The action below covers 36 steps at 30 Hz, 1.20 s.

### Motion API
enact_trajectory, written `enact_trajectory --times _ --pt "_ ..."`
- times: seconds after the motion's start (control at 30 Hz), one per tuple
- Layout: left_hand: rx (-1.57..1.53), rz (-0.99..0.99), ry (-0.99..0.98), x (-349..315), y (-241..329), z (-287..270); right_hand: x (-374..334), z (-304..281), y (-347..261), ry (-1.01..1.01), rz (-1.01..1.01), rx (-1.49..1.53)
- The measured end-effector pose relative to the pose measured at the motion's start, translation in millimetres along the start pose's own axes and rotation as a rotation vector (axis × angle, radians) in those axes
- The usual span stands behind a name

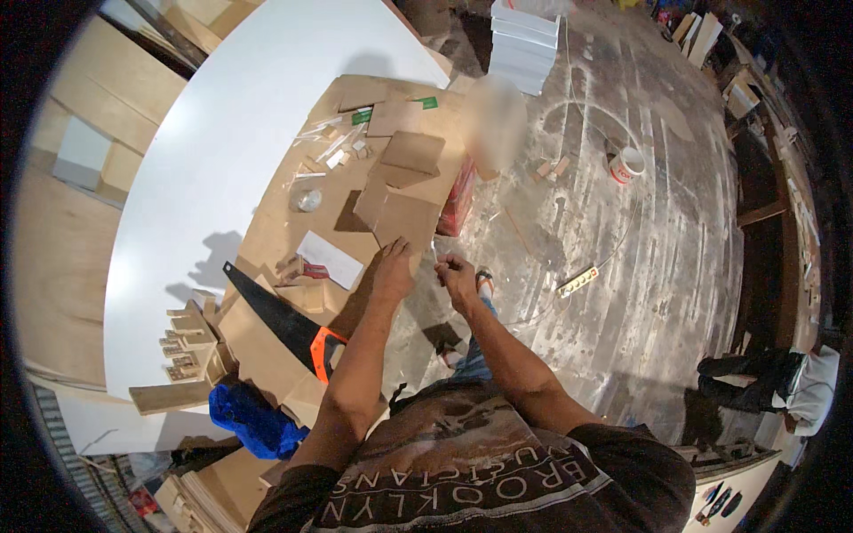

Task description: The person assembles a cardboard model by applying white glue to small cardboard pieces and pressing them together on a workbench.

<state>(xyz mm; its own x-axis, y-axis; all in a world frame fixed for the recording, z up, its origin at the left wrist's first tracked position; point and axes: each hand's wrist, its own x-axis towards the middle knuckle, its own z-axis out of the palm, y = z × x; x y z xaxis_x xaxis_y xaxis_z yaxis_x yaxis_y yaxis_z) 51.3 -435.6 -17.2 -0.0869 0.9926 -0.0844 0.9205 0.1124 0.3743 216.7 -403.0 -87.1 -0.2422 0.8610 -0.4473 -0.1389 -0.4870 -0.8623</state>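
At the lower left, a bundled blue cloth (253, 422) is lying beside the counter's brown board (275, 235), and a handsaw (283, 324) is slanting across that board, its orange handle pointing toward the lower centre. Near the middle of the frame, the left hand (393, 265) is resting on the near edge of a cardboard piece (409, 220), its fingers slightly spread. The right hand (458, 277) is hovering just to the right with its fingers curling inward; a small pale thing is showing by its fingertips, but I cannot tell whether they are pinching it. Left of the hands, a red-handled tool (313, 270) is lying on a white sheet (336, 258). Beyond, a clear roll (307, 200) is sitting left of centre, and more cardboard (413, 153) is lying toward the top. A power strip (577, 282) is lying on the floor right of centre, and a white bucket (626, 166) is standing at upper right.
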Motion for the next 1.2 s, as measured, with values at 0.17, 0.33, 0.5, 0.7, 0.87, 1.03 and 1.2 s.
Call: enact_trajectory --times 0.17,0.33,0.5,0.7,0.87,1.03,1.2 --pt "-0.015 0.003 0.007 -3.0 -6.1 1.4 -8.0 1.7 -1.2 -0.012 0.027 -0.028" --pt "-0.012 -0.004 -0.019 -2.3 -1.9 -4.3 4.2 1.9 -10.4 -0.031 -0.07 0.001" --pt "-0.075 -0.031 -0.024 -3.6 -8.0 -0.4 -1.2 7.9 -10.2 -0.025 -0.042 -0.114" --pt "-0.075 -0.046 -0.035 -5.7 -4.8 -0.5 16.9 -0.7 -28.3 0.044 -0.015 -0.028" --pt "-0.038 -0.024 -0.021 -4.5 -7.3 -1.1 42.7 6.4 -36.0 0.06 -0.114 -0.106" --pt "-0.05 -0.04 -0.023 -2.7 0.3 -3.8 55.2 12.4 -22.9 0.141 -0.141 -0.292" --pt "-0.04 -0.024 -0.013 -3.3 -5.1 0.0 52.0 16.6 -9.3 0.109 -0.212 -0.235"
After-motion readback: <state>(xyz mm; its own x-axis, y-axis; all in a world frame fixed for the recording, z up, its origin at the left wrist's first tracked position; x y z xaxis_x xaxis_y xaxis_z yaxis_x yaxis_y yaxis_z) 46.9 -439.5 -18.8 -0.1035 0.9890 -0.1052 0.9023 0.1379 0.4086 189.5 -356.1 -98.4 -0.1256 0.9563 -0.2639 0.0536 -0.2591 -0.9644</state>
